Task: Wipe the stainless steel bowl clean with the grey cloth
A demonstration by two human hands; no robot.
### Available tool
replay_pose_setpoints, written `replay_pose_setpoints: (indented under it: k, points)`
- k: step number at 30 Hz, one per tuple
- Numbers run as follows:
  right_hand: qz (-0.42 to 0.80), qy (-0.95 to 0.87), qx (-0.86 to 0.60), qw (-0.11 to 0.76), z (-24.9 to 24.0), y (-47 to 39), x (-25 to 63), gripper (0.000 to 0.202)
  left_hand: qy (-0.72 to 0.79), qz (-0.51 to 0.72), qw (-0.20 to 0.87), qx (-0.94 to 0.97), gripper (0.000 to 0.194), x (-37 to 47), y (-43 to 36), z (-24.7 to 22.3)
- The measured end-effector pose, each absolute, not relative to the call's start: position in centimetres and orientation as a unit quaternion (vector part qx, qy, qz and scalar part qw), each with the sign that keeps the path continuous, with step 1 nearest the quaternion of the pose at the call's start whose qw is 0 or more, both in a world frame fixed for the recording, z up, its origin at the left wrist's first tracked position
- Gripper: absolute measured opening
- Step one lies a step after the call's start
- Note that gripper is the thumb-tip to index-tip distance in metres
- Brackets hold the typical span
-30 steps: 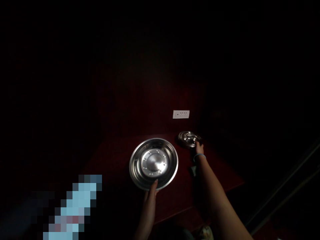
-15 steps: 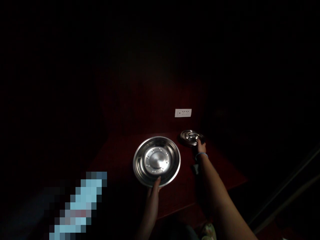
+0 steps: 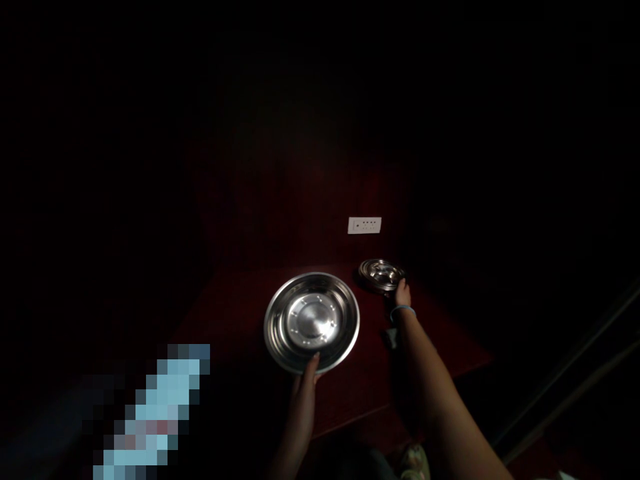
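A round, shiny steel basin (image 3: 315, 320) is tilted toward me over the dark red tabletop (image 3: 350, 380). My left hand (image 3: 307, 377) holds its near rim, thumb over the edge and the other fingers hidden beneath. Farther back on the right is what looks like a stack of shallow steel plates (image 3: 379, 272) with several rims. At its right edge is my right hand (image 3: 403, 293), wearing a light blue band on the wrist. The thumb rests at the rim, and the fingers are mostly hidden in shadow.
A white socket plate (image 3: 365, 225) is on the dark red wall behind the table. A small greyish thing (image 3: 391, 338) lies near my right wrist. At the lower left is a pixelated bluish patch (image 3: 155, 407). The surroundings are very dark.
My right thumb has shifted slightly right, from over the stack's inside to its outer edge. The whole view has slid a little left. My left hand keeps the same hold on the basin.
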State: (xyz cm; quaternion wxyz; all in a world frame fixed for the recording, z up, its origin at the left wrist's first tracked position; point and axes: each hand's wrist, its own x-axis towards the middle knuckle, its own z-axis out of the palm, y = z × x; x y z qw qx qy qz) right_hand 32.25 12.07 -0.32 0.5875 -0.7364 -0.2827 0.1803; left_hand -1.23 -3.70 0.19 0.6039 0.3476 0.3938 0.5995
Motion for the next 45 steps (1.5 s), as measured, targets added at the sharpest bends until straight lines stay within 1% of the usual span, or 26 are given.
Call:
replay_pose_setpoints:
  k: [7,12,19,25,30,33,38,45]
  points:
    - [0.188,-0.240,-0.743,0.596,-0.2,12.0,32.1,0.067,0.377,0.605,0.615,0.338,0.055,-1.1,-3.7,0.6]
    - [0.189,-0.236,-0.738,0.603,0.0,11.8,31.8,0.066,0.385,0.601,0.616,0.331,0.047,-1.1,-4.2,1.6]
    - [0.202,-0.236,-0.737,0.600,0.1,11.8,31.7,0.085,0.385,0.598,0.618,0.333,0.044,-1.1,-4.6,2.5]
    - [0.206,-0.234,-0.737,0.599,-0.1,12.2,32.0,0.077,0.390,0.604,0.614,0.326,0.043,-1.0,-4.5,2.1]
    - [0.207,-0.237,-0.732,0.604,-0.2,12.6,32.2,0.074,0.388,0.603,0.605,0.345,0.039,-1.0,-4.8,2.3]
    - [0.209,-0.238,-0.730,0.605,-0.2,12.6,32.3,0.076,0.385,0.600,0.602,0.359,0.036,-0.9,-4.8,2.5]
    - [0.217,-0.240,-0.727,0.605,-0.2,12.5,32.2,0.076,0.383,0.597,0.604,0.364,0.039,-0.9,-4.8,2.5]
    - [0.236,-0.229,-0.711,0.621,-0.1,12.4,32.2,0.084,0.388,0.598,0.609,0.348,0.030,-1.0,-4.4,2.0]
